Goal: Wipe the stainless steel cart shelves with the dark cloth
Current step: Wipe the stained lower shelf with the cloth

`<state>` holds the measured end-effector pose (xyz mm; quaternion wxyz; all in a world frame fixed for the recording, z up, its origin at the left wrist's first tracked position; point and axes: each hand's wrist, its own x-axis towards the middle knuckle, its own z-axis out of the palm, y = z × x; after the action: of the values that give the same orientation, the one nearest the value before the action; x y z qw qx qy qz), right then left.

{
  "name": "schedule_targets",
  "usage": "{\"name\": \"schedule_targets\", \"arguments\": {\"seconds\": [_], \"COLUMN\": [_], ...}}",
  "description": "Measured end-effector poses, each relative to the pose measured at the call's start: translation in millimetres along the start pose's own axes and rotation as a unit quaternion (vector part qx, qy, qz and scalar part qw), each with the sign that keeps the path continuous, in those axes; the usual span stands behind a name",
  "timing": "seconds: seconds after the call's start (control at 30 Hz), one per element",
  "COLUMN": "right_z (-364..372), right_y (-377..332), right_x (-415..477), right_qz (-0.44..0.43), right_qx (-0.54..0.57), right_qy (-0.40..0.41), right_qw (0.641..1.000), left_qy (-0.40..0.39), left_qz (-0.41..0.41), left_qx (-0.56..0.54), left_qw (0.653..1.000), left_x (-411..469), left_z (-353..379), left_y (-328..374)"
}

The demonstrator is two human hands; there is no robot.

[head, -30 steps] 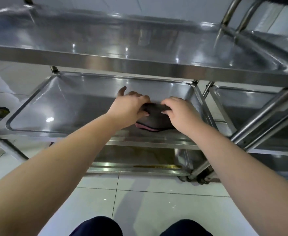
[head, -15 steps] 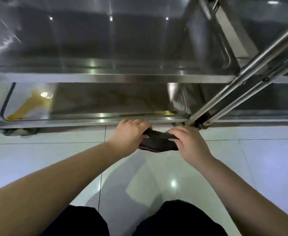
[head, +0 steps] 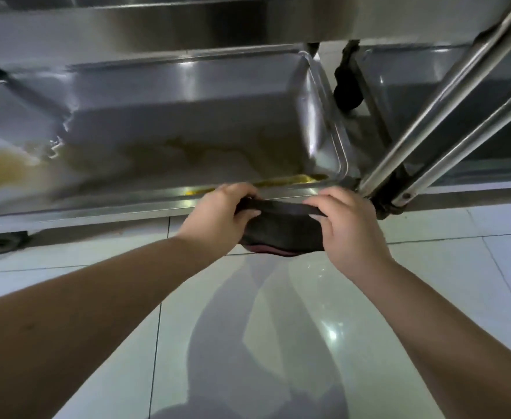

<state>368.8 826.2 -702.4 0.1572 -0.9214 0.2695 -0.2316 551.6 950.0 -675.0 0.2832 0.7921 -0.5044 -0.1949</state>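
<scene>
The dark cloth (head: 281, 229), with a reddish lower edge, hangs stretched between my two hands just in front of the cart's lowest shelf (head: 187, 137). My left hand (head: 218, 217) grips its left end and my right hand (head: 349, 225) grips its right end. The bottom shelf is a shallow steel tray with yellowish-brown liquid stains across its floor and a yellow puddle (head: 290, 179) along the front rim. The edge of the shelf above (head: 163, 25) runs across the top of the view.
Two slanted steel tubes (head: 447, 107) of a second cart cross at the right, meeting a black caster (head: 384, 204) by my right hand. A second tray (head: 447, 86) lies behind them. Another wheel (head: 3, 241) sits at the left. Glossy white floor tiles (head: 278, 343) lie below.
My hands took the cloth off the middle shelf and lowered it to the front of the bottom shelf. The view dropped with them, and the cloth is now pulled out wider between my hands.
</scene>
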Motion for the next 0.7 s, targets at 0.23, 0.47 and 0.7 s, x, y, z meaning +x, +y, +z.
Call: {"name": "schedule_targets", "arguments": {"seconds": [0.23, 0.47, 0.7], "right_z": [17, 81, 85], "right_y": [18, 21, 37], "right_x": [117, 100, 118], "right_qz": [0.162, 0.155, 0.138], "right_qx": [-0.157, -0.135, -0.172], "right_qy": [-0.109, -0.272, -0.285], "right_qw": [0.968, 0.94, 0.933], "left_qy": [0.053, -0.007, -0.031], "left_qz": [-0.116, -0.168, -0.133], "left_qx": [0.044, 0.211, 0.298], "left_qw": [0.991, 0.963, 0.945], "left_x": [115, 99, 113], "left_z": [0, 1, 8], "left_y": [-12, -100, -131]}}
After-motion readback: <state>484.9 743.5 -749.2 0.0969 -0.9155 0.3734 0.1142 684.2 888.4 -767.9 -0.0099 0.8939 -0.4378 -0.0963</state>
